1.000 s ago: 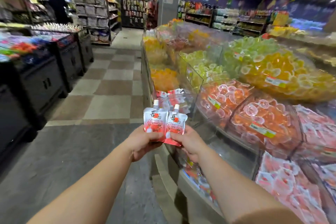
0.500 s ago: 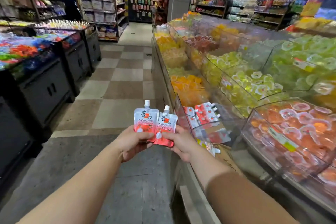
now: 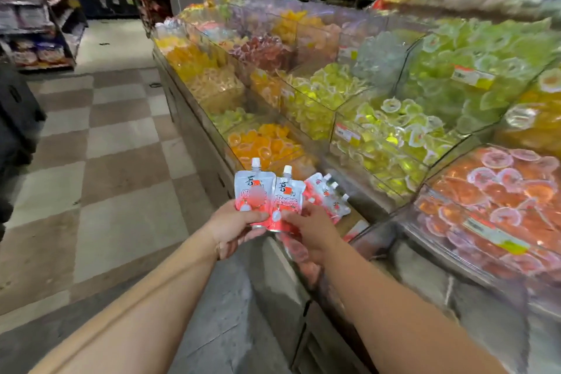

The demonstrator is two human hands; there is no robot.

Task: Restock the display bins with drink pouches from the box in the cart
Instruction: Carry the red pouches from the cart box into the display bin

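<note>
Red-and-white foil drink pouches with white screw caps, two of them, are held fanned side by side, spouts up: the left pouch is pinched at its bottom edge by the left hand, the right pouch is gripped low by the right hand. So both hands are clamped on pouches and sit close together, nearly touching. My guess is they're held upright and face-out like that so they drop into the bin with labels showing.

The target looks like the clear plastic display bin at about 2 o'clock from the hands, where a few matching stocked pouches already lie with caps pointing away. The box and cart aren't in view.

Writing-wise: dark brush-style characters near the top of each pouch, but too blurred to read. Yellow-and-red price tags on the jelly cup bins up the counter at 12 to 3 o'clock are unreadable too.
</note>
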